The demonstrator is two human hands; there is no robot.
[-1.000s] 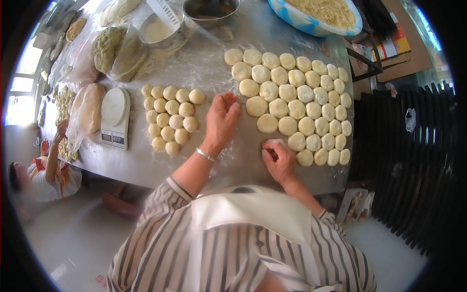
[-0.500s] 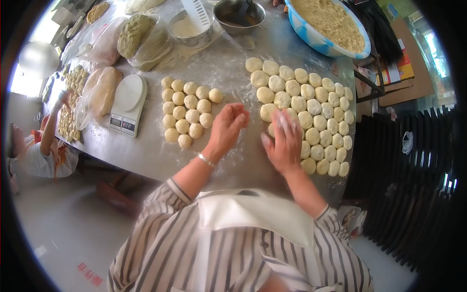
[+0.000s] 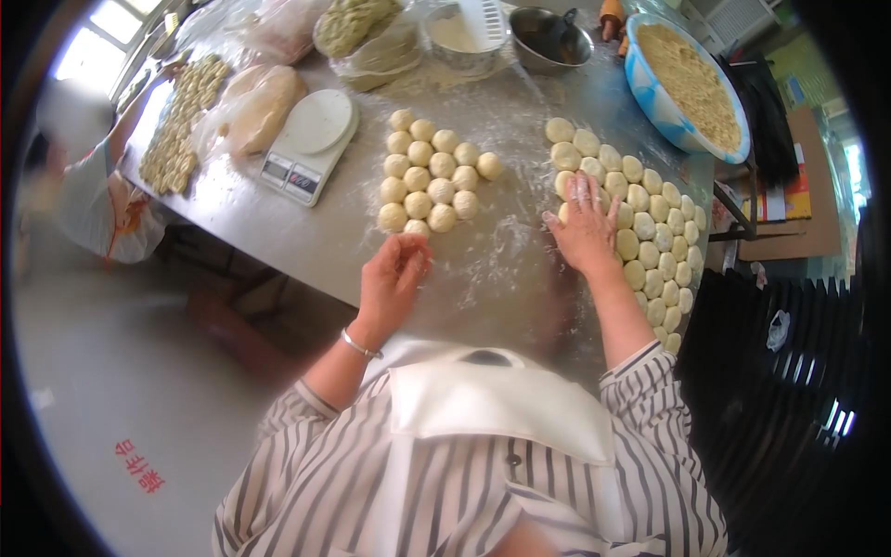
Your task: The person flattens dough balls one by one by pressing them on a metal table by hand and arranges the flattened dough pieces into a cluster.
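My right hand (image 3: 588, 226) lies palm down with its fingers spread at the left edge of the flattened dough rounds (image 3: 662, 238), floury fingertips resting on them. These rounds sit in close rows on the steel table (image 3: 506, 278). Over on the left, round dough balls (image 3: 442, 165) form a triangular cluster. My left hand (image 3: 397, 269) has its fingers curled together at the nearest dough ball (image 3: 416, 227) of that cluster, partly covering it. How firmly they grip it is hidden.
A white kitchen scale (image 3: 310, 144) stands left of the balls. Behind are bagged dough (image 3: 255, 107), a metal bowl (image 3: 549, 42) and a blue-white basin (image 3: 691, 88) of crumbly filling. Small dough pieces (image 3: 186, 121) lie far left. Stacked black trays (image 3: 789, 353) stand right.
My left hand has moved toward me to the bottom of the ball cluster. My right hand has flattened out over the rounds. The camera view has shifted left and down.
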